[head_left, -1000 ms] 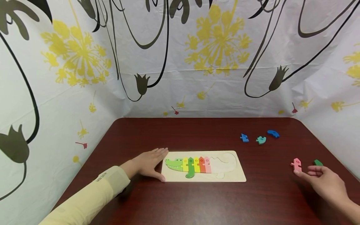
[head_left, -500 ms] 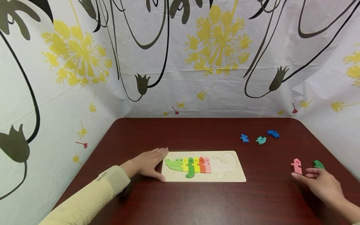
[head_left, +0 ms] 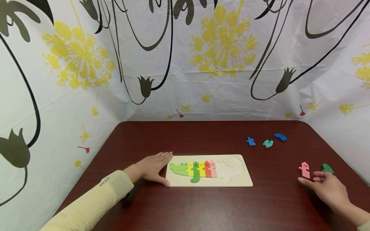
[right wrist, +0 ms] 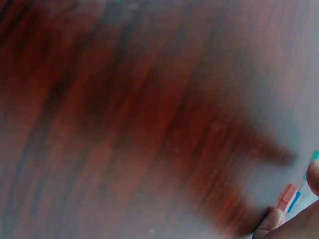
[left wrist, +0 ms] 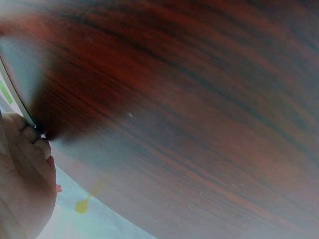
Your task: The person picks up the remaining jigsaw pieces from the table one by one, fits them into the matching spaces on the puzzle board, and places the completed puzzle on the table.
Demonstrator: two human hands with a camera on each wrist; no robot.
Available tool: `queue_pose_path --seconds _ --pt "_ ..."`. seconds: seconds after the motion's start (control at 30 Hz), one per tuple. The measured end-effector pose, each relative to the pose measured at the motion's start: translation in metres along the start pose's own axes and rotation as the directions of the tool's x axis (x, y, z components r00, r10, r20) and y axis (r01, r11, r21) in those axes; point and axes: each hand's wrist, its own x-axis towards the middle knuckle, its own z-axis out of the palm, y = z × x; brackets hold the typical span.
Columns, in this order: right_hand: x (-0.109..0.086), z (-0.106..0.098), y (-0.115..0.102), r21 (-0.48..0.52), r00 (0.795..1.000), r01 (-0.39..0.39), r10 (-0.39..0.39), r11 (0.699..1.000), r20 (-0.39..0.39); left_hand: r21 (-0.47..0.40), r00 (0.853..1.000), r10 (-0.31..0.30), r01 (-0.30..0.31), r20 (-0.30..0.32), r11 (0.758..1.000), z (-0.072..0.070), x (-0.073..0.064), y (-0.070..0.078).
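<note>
A wooden crocodile puzzle board lies mid-table, with the green head and several coloured body pieces set in its left part. At its left end rests my left hand, fingers extended along the far corner and thumb at the near one. In the left wrist view, the fingers meet the board's edge. My right hand hovers by the pink puzzle piece, thumb just below its near end and fingers loosely bent, holding nothing. A green piece lies just beyond its fingers, partly hidden.
Farther back on the right lie a blue piece, a teal piece and a curved blue piece. The dark red wooden table meets a patterned white cloth behind and at the sides.
My right hand has shifted slightly left, uncovering more of the green piece, and its thumb has drawn back from the pink one. The left hand and the board stay put.
</note>
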Motion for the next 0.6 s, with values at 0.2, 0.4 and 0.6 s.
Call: queue_pose_path --seconds 0.2,0.4,0.6 --pt "0.0021 0.0046 0.0034 0.000 1.000 0.005 -0.005 1.000 -0.023 0.003 1.000 0.003 -0.003 -0.005 1.000 0.0004 0.0001 -0.0001" --pt "0.0027 0.0061 0.0030 0.008 0.999 0.011 -0.011 1.000 -0.033 0.007 1.000 0.011 -0.011 -0.006 1.000 0.0005 0.0005 -0.0002" --pt "0.0051 0.0048 0.0008 0.009 0.998 0.044 -0.044 0.999 -0.034 0.007 1.000 -0.001 0.001 -0.003 1.000 0.0015 0.0007 -0.0006"
